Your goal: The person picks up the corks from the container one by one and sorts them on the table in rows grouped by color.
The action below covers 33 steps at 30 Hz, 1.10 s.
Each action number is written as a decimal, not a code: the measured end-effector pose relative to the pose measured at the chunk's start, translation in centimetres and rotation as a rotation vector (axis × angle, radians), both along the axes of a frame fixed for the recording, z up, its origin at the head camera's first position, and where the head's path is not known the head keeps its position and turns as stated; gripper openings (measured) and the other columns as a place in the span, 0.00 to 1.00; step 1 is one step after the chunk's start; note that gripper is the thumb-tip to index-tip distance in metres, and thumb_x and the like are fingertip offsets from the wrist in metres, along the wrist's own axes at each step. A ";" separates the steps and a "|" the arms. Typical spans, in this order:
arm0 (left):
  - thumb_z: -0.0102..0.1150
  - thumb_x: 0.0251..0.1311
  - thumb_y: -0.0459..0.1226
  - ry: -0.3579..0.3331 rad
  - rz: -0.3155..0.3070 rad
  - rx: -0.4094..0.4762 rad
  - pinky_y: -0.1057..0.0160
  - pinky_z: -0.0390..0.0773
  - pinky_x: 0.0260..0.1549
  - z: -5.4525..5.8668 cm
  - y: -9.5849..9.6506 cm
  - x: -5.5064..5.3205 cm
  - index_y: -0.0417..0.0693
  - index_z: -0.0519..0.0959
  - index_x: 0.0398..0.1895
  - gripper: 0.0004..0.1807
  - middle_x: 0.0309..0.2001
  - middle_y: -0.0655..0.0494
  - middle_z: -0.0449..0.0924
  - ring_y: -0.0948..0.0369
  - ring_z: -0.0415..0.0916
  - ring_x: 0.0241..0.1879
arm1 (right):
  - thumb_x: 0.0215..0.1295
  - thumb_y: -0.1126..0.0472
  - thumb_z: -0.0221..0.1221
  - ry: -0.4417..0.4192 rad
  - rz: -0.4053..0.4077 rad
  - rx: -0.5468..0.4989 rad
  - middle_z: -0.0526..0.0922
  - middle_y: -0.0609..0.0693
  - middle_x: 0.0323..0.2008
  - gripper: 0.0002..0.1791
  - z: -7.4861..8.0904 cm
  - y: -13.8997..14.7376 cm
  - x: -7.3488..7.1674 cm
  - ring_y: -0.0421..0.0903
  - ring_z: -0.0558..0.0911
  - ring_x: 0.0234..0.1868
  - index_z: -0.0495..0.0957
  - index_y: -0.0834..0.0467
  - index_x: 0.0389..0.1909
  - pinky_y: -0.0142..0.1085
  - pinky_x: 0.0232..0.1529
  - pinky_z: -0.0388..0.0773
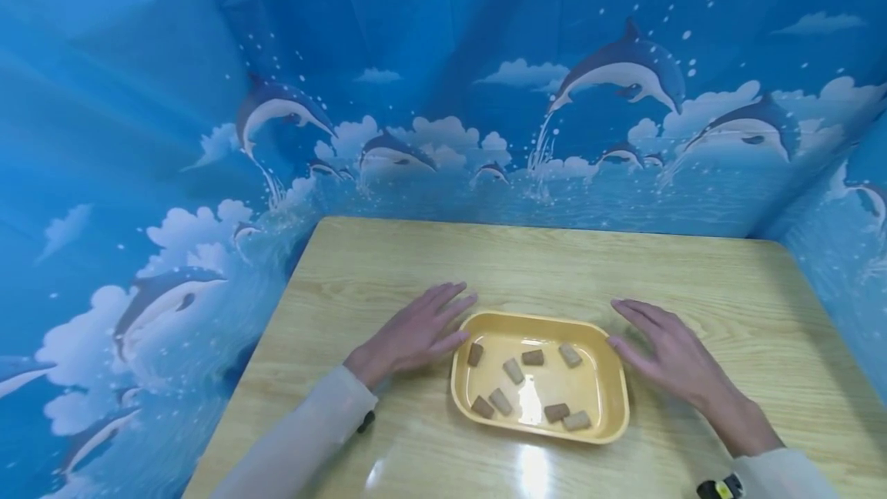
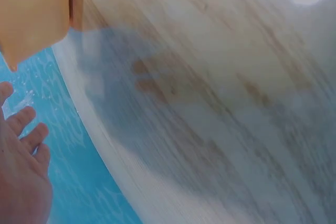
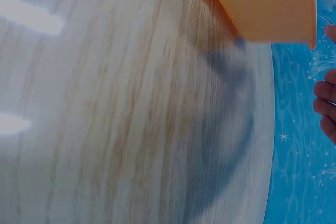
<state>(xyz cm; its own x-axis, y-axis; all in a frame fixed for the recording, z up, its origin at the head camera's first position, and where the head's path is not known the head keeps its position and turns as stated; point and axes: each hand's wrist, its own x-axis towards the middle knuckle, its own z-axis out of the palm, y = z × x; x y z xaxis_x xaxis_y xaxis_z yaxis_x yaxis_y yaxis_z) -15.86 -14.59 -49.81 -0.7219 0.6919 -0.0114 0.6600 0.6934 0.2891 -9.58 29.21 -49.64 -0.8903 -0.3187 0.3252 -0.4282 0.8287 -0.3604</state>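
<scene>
A yellow tray [image 1: 540, 431] with rounded corners lies on the table, holding several small brown blocks [image 1: 533, 358] and lighter grey-brown blocks [image 1: 578, 420] scattered over its floor. My left hand [image 1: 419, 329] is at the tray's left side, fingers extended, its thumb tip by the rim. On the other side, my right hand [image 1: 668, 349] has its fingers extended too, with the thumb close to the right rim. Whether either thumb touches the tray, I cannot tell. Both wrist views show the tray's orange-looking outer wall [image 2: 34, 11] and the fingers [image 3: 325, 98] apart from it.
The wood-grain table [image 1: 388, 260] extends around the tray. Blue curtains with dolphins [image 1: 443, 83] hang behind the table and along both sides. Light reflections shine on the tabletop in front of the tray.
</scene>
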 end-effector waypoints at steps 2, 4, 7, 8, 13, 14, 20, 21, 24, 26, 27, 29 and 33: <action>0.36 0.85 0.64 0.002 -0.027 -0.010 0.44 0.54 0.87 0.1 0.2 0.2 0.62 0.50 0.91 0.39 0.90 0.50 0.48 0.47 0.49 0.88 | 0.67 0.51 0.73 0.018 0.011 -0.011 0.83 0.67 0.66 0.35 0.1 -0.4 0.0 0.71 0.81 0.64 0.79 0.63 0.71 0.73 0.63 0.77; 0.38 0.84 0.63 0.000 -0.051 -0.014 0.44 0.54 0.87 0.1 0.3 0.3 0.61 0.50 0.91 0.40 0.90 0.50 0.49 0.47 0.50 0.88 | 0.65 0.51 0.75 0.035 0.028 -0.018 0.84 0.66 0.65 0.36 0.2 -0.9 0.0 0.70 0.82 0.63 0.80 0.62 0.70 0.72 0.62 0.78; 0.40 0.84 0.64 -0.006 -0.074 -0.021 0.45 0.55 0.87 0.2 0.4 0.6 0.61 0.50 0.91 0.41 0.90 0.50 0.49 0.48 0.49 0.88 | 0.63 0.52 0.76 0.056 0.055 -0.020 0.85 0.64 0.64 0.35 0.2 -1.6 -0.2 0.69 0.83 0.62 0.81 0.62 0.69 0.70 0.61 0.80; 0.40 0.83 0.65 -0.008 -0.081 -0.023 0.45 0.55 0.87 0.2 0.5 0.7 0.61 0.50 0.91 0.41 0.90 0.50 0.49 0.48 0.49 0.88 | 0.62 0.52 0.76 0.063 0.064 -0.018 0.86 0.64 0.63 0.35 0.2 -1.8 -0.2 0.68 0.84 0.62 0.82 0.61 0.69 0.70 0.61 0.81; 0.40 0.81 0.68 -0.011 -0.112 -0.043 0.46 0.53 0.88 0.4 0.6 1.0 0.62 0.46 0.92 0.45 0.91 0.52 0.46 0.49 0.48 0.89 | 0.57 0.54 0.79 0.097 0.097 -0.021 0.87 0.62 0.61 0.36 0.0 -2.7 -0.2 0.66 0.85 0.59 0.83 0.61 0.66 0.67 0.58 0.83; 0.40 0.80 0.69 -0.016 -0.118 -0.048 0.46 0.52 0.88 0.4 0.6 1.1 0.61 0.45 0.92 0.47 0.91 0.52 0.45 0.50 0.47 0.89 | 0.56 0.54 0.80 0.105 0.102 -0.017 0.87 0.62 0.60 0.36 0.0 -2.8 -0.2 0.65 0.86 0.59 0.83 0.61 0.66 0.67 0.58 0.84; 0.41 0.77 0.72 -0.050 -0.153 -0.052 0.45 0.53 0.87 0.2 0.5 1.5 0.60 0.42 0.92 0.51 0.91 0.52 0.42 0.51 0.43 0.90 | 0.57 0.54 0.79 0.113 0.128 -0.019 0.88 0.59 0.58 0.33 0.0 -4.1 0.0 0.62 0.87 0.58 0.85 0.60 0.63 0.64 0.58 0.86; 0.41 0.77 0.72 -0.052 -0.158 -0.049 0.45 0.53 0.87 0.2 0.5 1.5 0.60 0.42 0.92 0.51 0.91 0.53 0.41 0.51 0.43 0.90 | 0.57 0.54 0.79 0.109 0.132 -0.028 0.89 0.58 0.58 0.32 0.0 -4.3 0.0 0.61 0.87 0.58 0.85 0.60 0.63 0.64 0.59 0.86; 0.42 0.75 0.74 -0.048 -0.174 -0.055 0.46 0.54 0.87 0.1 0.5 1.6 0.62 0.40 0.92 0.53 0.92 0.56 0.38 0.53 0.41 0.90 | 0.57 0.55 0.79 0.104 0.149 -0.046 0.89 0.55 0.57 0.30 -0.1 -4.9 0.1 0.59 0.87 0.58 0.86 0.58 0.62 0.63 0.58 0.86; 0.43 0.74 0.74 -0.041 -0.187 -0.056 0.46 0.55 0.87 0.0 0.4 1.7 0.62 0.39 0.92 0.54 0.92 0.58 0.37 0.54 0.41 0.90 | 0.57 0.54 0.79 0.112 0.167 -0.048 0.89 0.54 0.57 0.30 -0.2 -5.2 0.1 0.57 0.87 0.57 0.86 0.57 0.61 0.61 0.58 0.87; 0.44 0.74 0.75 -0.039 -0.194 -0.053 0.46 0.55 0.87 0.0 0.4 1.7 0.62 0.39 0.92 0.55 0.92 0.58 0.36 0.53 0.41 0.90 | 0.58 0.53 0.79 0.118 0.177 -0.046 0.89 0.53 0.57 0.30 -0.3 -5.4 0.1 0.56 0.87 0.58 0.86 0.57 0.61 0.59 0.58 0.87; 0.45 0.73 0.75 -0.033 -0.207 -0.048 0.45 0.56 0.86 0.1 0.3 1.9 0.60 0.39 0.92 0.56 0.92 0.58 0.35 0.53 0.41 0.90 | 0.58 0.53 0.79 0.136 0.202 -0.046 0.89 0.52 0.57 0.30 -0.4 -5.6 0.0 0.55 0.87 0.58 0.86 0.57 0.61 0.57 0.59 0.87; 0.45 0.73 0.75 -0.030 -0.231 -0.031 0.45 0.56 0.86 0.1 0.2 2.1 0.58 0.41 0.92 0.57 0.92 0.57 0.34 0.52 0.40 0.90 | 0.58 0.51 0.79 0.162 0.238 -0.047 0.89 0.52 0.57 0.31 -0.6 -6.1 -0.1 0.52 0.86 0.58 0.86 0.59 0.60 0.54 0.59 0.88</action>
<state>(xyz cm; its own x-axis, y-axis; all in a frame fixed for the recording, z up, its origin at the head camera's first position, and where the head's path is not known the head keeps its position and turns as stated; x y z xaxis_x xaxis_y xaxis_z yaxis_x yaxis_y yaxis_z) -13.77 -14.38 -49.74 -0.5437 0.8375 -0.0541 0.7935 0.5340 0.2918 -9.64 23.15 -50.24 -0.7277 -0.4936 0.4762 -0.6637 0.6818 -0.3076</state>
